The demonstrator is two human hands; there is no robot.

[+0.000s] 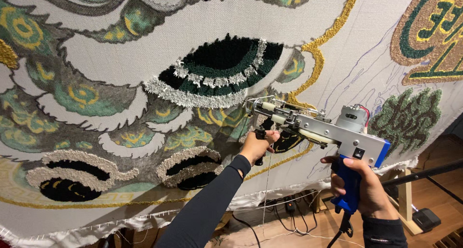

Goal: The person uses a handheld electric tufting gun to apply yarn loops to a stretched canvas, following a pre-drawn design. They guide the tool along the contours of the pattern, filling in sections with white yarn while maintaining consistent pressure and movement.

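no bins or boxes here to speak of, just the big stretched backing cloth on its wooden frame, covered in tufted patches – green, gold, black and white. the tufting gun sits at the lower middle-right, its front end pressed up against the cloth just below the black-and-white eye shape. left hand is curled tight around the black front handle, fingers fully wrapped. right hand is closed round the blue rear grip – index finger up near the trigger. a thin yarn strand hangs down between the hands, and cables lie on the wooden floor below.
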